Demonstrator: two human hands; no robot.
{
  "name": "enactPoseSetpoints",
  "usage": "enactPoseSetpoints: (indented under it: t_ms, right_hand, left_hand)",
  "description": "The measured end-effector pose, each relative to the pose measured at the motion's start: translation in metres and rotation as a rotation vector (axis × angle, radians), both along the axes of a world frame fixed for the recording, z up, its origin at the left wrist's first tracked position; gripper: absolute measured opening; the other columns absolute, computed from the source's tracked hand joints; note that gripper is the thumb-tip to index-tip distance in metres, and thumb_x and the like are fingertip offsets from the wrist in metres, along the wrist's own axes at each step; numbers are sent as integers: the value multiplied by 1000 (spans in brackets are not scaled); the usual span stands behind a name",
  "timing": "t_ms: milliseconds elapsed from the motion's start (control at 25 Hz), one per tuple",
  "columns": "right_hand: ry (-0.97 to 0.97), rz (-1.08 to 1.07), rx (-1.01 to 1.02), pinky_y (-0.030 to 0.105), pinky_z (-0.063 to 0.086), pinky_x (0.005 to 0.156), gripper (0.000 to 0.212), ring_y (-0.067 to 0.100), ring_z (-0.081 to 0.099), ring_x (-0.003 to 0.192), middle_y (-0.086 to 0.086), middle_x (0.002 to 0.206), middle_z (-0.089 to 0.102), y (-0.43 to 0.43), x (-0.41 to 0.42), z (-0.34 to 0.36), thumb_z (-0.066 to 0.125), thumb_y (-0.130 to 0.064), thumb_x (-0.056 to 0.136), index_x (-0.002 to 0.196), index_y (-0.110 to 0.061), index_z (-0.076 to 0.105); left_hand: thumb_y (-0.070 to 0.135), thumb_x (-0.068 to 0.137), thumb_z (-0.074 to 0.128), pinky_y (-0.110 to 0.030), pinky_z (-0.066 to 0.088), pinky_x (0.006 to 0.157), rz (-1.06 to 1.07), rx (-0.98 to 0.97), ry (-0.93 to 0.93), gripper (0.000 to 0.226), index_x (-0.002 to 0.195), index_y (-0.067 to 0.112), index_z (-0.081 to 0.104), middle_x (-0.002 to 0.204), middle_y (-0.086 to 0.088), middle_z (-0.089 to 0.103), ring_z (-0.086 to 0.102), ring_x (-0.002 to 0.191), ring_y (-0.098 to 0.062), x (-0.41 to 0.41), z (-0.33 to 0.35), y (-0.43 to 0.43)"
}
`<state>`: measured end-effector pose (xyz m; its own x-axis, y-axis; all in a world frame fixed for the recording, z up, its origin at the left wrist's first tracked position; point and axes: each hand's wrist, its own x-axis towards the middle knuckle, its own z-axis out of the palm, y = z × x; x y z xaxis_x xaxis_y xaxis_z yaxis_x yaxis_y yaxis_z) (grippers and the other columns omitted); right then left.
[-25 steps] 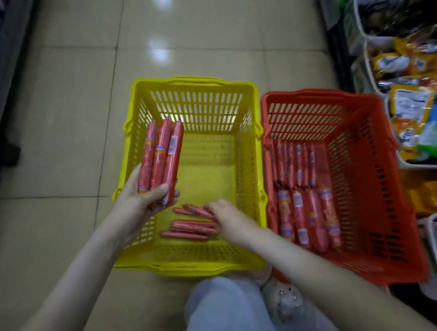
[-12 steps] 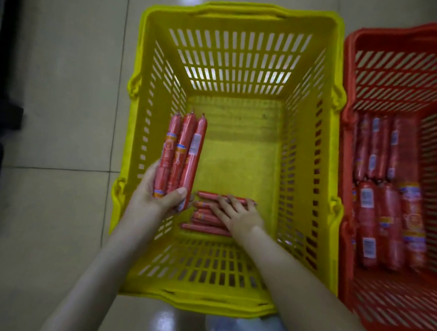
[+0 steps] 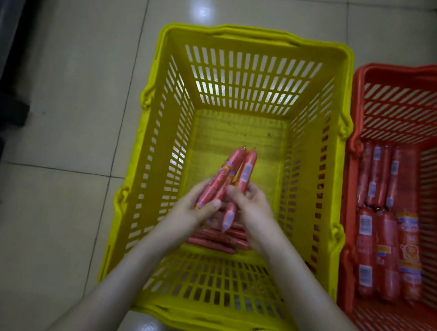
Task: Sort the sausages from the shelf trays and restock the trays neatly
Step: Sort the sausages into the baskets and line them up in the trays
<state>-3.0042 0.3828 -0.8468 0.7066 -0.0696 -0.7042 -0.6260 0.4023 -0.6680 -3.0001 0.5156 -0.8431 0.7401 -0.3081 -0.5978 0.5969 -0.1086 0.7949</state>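
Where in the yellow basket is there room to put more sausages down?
In the yellow basket the far floor is bare, between its far wall and the pile of thin sausages at the near end. It is crowded there: the left hand and right hand hold a bundle of sausages above the pile.

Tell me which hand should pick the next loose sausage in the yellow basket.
Probably the right hand: it pinches just one sausage, above the loose sausages. The left hand has its grip full with a bundle.
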Motion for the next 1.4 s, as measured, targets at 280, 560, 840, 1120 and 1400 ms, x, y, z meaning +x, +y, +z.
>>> enactPoseSetpoints:
  t_ms: [280, 560, 840, 1120, 1400]
  right_hand:
    - [132, 38, -637, 41, 53, 69, 19, 29, 62, 77, 7, 92, 57, -34, 8, -39, 55, -10, 92, 109, -15, 46]
    - [299, 282, -645, 29, 42, 75, 34, 28, 59, 100, 12, 109, 60, -25, -1, -66, 62, -6, 86, 118, -8, 48]
    - [391, 410, -572, 25, 44, 58, 31, 21, 64, 74, 9, 89, 63, -13, -7, -82, 71, -10, 80, 109, -2, 60]
    - [46, -42, 11, 29, 52, 50, 17, 13, 64, 66, 4, 82, 68, -5, 16, 1, 55, -3, 92, 106, -11, 60]
    - [-244, 3, -282, 27, 54, 75, 22, 17, 63, 85, 9, 98, 66, -77, 35, 91, 54, 1, 92, 109, -10, 56]
  left_hand:
    - [34, 98, 49, -31, 39, 72, -742, 848, -248, 32, 129, 25, 48, 115, -8, 65, 59, 105, -30, 4, -53, -3]
    - [25, 102, 41, -29, 46, 65, -149, 564, 122, 11, 94, 18, 40, 95, -12, 63, 64, 83, -25, 2, -70, -8]
    - [13, 100, 45, -23, 49, 69, 46, 232, 390, 8, 94, 18, 43, 94, -4, 64, 61, 78, -12, 4, -62, -7]
    - [12, 96, 52, -33, 59, 60, 66, -162, 228, 34, 118, 37, 48, 104, 4, 69, 70, 76, -21, 17, -2, -23]
    - [11, 83, 65, -34, 57, 77, -61, -319, -41, 51, 126, 29, 45, 102, 14, 70, 68, 84, -9, 45, 67, -95]
